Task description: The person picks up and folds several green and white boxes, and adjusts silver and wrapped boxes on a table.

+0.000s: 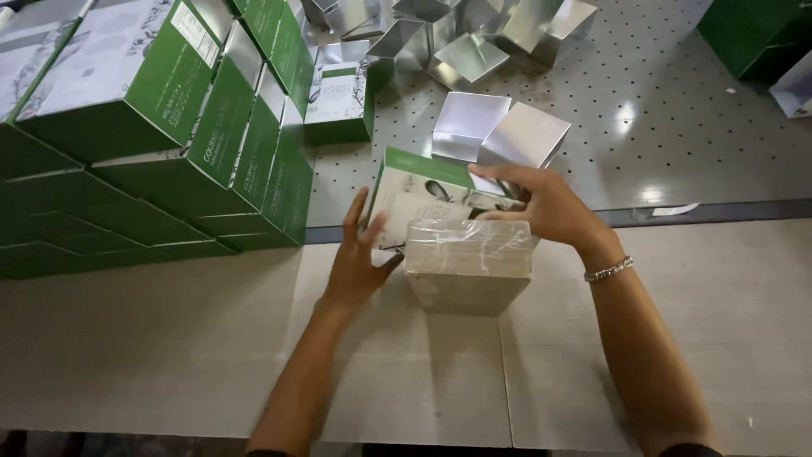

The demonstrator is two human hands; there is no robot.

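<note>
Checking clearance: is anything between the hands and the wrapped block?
Nothing visible. The left hand lies against the wrapped block on its left side, and the right hand rests at its top edge, beside the open green carton.

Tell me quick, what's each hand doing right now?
Left hand: open, fingers spread against the green and white carton.
Right hand: gripping that carton's open end, above the plastic-wrapped block.

A pale grey rectangular block wrapped in clear, shiny plastic film point(468, 264) sits flat on the beige tabletop, its crinkled top face catching the light. Just behind it, touching its far edge, a green-and-white printed cardboard carton point(420, 191) lies tilted on its side, its silver-lined end flaps point(499, 131) spread open toward the perforated grey surface.
</note>
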